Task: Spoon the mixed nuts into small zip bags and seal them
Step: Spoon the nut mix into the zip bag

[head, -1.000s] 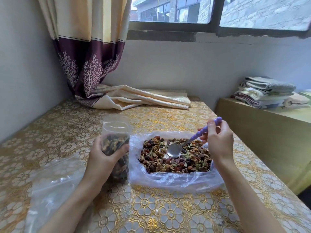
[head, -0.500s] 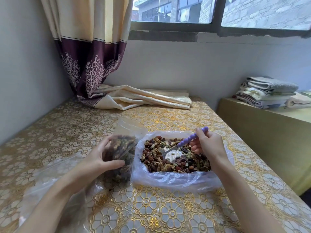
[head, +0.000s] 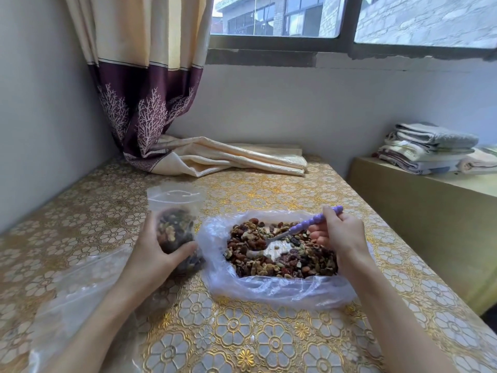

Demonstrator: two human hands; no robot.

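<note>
Mixed nuts (head: 282, 254) lie heaped in an open plastic bag (head: 269, 289) on the patterned surface (head: 242, 332). The right hand (head: 341, 235) grips a purple-handled spoon (head: 301, 228), bowl among the nuts; the left hand (head: 153, 254) clasps an upright, part-filled zip bag (head: 174, 211), mouth open, just beside the heap.

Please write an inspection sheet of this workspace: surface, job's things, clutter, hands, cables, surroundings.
Surface: table with gold floral cover.
Job's things: small zip bag, unsealed, partly filled; mixed nuts in large plastic bag; purple-handled spoon scooping them.
Clutter: empty clear bags at left.
Hands: left hand holds the zip bag; right hand holds the spoon.
Cables: nothing seen.
Surroundings: curtain, window, folded towels.
</note>
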